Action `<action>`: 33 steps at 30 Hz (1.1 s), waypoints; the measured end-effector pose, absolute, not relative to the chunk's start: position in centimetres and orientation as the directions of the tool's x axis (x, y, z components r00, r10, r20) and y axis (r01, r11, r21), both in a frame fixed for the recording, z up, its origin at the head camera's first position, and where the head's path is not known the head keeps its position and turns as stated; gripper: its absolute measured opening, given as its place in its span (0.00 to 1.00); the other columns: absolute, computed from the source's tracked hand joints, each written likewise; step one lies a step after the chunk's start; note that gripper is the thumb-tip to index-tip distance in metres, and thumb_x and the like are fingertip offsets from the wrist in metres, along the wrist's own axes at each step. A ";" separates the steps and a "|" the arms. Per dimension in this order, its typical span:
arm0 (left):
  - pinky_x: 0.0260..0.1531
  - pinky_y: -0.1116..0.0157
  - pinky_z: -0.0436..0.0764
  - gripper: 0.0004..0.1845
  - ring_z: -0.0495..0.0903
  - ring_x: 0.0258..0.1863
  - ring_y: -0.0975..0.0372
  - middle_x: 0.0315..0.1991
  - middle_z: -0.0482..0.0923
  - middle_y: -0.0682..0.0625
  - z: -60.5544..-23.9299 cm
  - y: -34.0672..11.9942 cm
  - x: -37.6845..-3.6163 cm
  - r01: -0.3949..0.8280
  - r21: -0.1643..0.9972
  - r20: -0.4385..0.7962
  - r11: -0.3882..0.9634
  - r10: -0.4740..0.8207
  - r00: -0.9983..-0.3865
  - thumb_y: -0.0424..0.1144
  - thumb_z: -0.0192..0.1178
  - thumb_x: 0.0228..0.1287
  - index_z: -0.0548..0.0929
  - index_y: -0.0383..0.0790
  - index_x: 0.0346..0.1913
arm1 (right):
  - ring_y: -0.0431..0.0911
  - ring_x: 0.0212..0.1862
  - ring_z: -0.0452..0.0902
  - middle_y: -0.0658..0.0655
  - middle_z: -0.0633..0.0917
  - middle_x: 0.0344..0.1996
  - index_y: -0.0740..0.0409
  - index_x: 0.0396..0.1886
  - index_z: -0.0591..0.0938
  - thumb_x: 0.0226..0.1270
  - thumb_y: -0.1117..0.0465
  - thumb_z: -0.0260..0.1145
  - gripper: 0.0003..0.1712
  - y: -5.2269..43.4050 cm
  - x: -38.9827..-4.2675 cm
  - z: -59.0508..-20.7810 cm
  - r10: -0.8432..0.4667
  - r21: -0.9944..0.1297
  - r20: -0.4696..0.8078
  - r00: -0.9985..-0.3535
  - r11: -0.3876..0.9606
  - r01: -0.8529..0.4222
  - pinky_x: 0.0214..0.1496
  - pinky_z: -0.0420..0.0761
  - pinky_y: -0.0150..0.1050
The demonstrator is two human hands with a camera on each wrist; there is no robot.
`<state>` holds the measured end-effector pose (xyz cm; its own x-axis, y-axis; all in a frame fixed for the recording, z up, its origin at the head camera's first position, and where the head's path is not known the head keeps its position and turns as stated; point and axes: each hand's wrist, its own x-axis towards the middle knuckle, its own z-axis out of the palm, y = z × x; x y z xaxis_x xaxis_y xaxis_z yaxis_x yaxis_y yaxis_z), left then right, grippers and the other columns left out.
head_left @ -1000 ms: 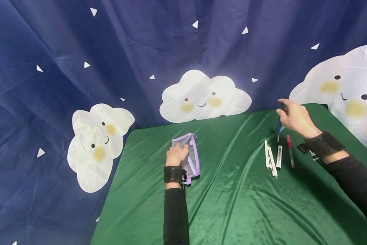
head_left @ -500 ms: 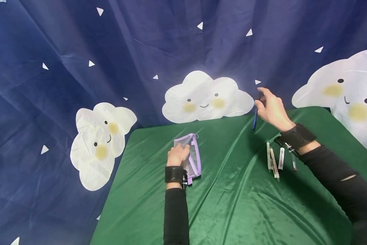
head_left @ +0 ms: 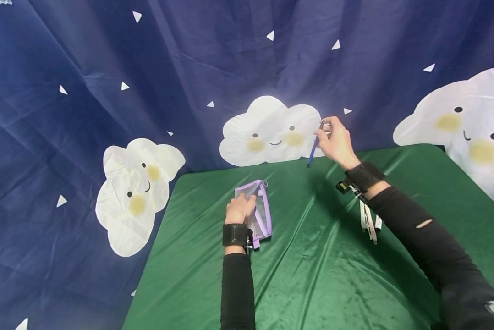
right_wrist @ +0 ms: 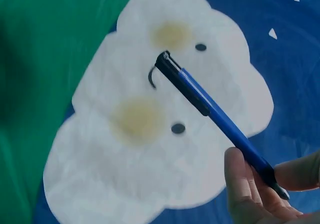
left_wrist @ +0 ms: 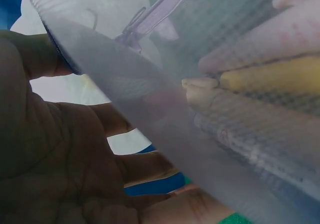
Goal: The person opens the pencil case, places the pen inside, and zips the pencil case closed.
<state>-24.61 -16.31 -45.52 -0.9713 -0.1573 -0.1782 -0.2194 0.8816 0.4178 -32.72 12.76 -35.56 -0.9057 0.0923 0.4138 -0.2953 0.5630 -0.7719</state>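
Observation:
My right hand [head_left: 335, 143] pinches a blue pen [head_left: 313, 151] with a black clip, in the air past the back of the table. In the right wrist view the pen [right_wrist: 225, 121] slants from thumb and fingertips, its clip end pointing away from them. On the left, my left hand [head_left: 237, 211] grips a see-through mesh pencil pouch [head_left: 267, 214] with lilac trim. Up close, the left wrist view has thumb and fingers at the pouch's edge. Through the mesh show several pens, among them a yellow one [left_wrist: 280, 76] and a pink one [left_wrist: 265, 41].
Some slim white pens [head_left: 367, 222] and a white marker [head_left: 378, 223] lie on the green cloth [head_left: 313, 279], partly behind the right forearm. A dark blue curtain [head_left: 214, 46] printed with smiling clouds hangs behind the table.
The right hand has carried the blue pen leftward from above the loose pens toward the pouch side. Its forearm now covers the red pen. The left hand stays at the pouch.

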 end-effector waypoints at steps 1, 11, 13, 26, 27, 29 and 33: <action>0.55 0.48 0.69 0.33 0.69 0.56 0.40 0.59 0.69 0.35 -45.5 -16.3 -24.6 -0.219 0.417 -0.177 0.882 -0.158 -0.971 0.59 0.37 0.63 0.67 0.39 0.61 | 0.51 0.35 0.83 0.60 0.84 0.41 0.59 0.50 0.69 0.63 0.58 0.56 0.18 12.2 -32.9 -35.8 0.095 -0.793 0.400 -0.912 0.534 -0.293 0.30 0.81 0.31; 0.56 0.47 0.68 0.33 0.69 0.57 0.40 0.60 0.69 0.35 -45.4 -16.0 -24.4 -0.205 0.428 -0.173 0.880 -0.143 -0.974 0.58 0.36 0.64 0.66 0.38 0.62 | 0.54 0.30 0.82 0.63 0.82 0.38 0.62 0.47 0.67 0.63 0.63 0.56 0.14 7.5 -34.4 -38.4 0.078 -0.941 0.221 -0.972 0.278 -0.192 0.32 0.83 0.40; 0.56 0.46 0.68 0.33 0.68 0.57 0.40 0.60 0.69 0.36 -45.4 -16.0 -24.4 -0.210 0.429 -0.174 0.878 -0.148 -0.974 0.58 0.36 0.63 0.66 0.38 0.62 | 0.54 0.30 0.81 0.64 0.82 0.39 0.63 0.47 0.66 0.63 0.64 0.56 0.15 6.6 -34.6 -38.9 0.062 -0.957 0.184 -0.981 0.237 -0.165 0.34 0.83 0.41; 0.56 0.47 0.68 0.34 0.68 0.57 0.40 0.60 0.69 0.35 -45.5 -16.2 -24.6 -0.234 0.407 -0.184 0.883 -0.172 -0.968 0.60 0.36 0.62 0.66 0.39 0.62 | 0.61 0.37 0.81 0.69 0.79 0.38 0.67 0.51 0.66 0.62 0.67 0.55 0.18 2.5 -34.9 -42.4 -0.107 -0.992 -0.041 -0.993 0.126 0.027 0.41 0.82 0.47; 0.56 0.47 0.68 0.34 0.68 0.57 0.40 0.60 0.68 0.35 -45.6 -16.1 -24.6 -0.238 0.407 -0.188 0.882 -0.175 -0.967 0.60 0.36 0.62 0.66 0.40 0.62 | 0.61 0.36 0.81 0.69 0.80 0.37 0.66 0.52 0.67 0.63 0.67 0.55 0.18 2.3 -34.8 -42.7 -0.124 -0.990 -0.060 -0.990 0.133 0.043 0.41 0.82 0.46; 0.55 0.47 0.69 0.34 0.69 0.57 0.40 0.59 0.69 0.35 -45.6 -16.1 -24.6 -0.239 0.408 -0.187 0.881 -0.176 -0.966 0.60 0.36 0.62 0.66 0.39 0.62 | 0.61 0.36 0.82 0.70 0.80 0.37 0.66 0.54 0.67 0.63 0.67 0.55 0.20 1.8 -34.6 -43.3 -0.154 -0.987 -0.091 -0.984 0.147 0.068 0.40 0.82 0.46; 0.54 0.47 0.70 0.33 0.70 0.56 0.39 0.59 0.70 0.36 -45.6 -15.9 -24.6 -0.235 0.406 -0.180 0.883 -0.174 -0.968 0.60 0.37 0.62 0.67 0.39 0.61 | 0.61 0.37 0.82 0.70 0.80 0.40 0.64 0.58 0.67 0.63 0.65 0.55 0.23 0.8 -33.7 -44.3 -0.201 -0.978 -0.139 -0.970 0.182 0.102 0.42 0.81 0.47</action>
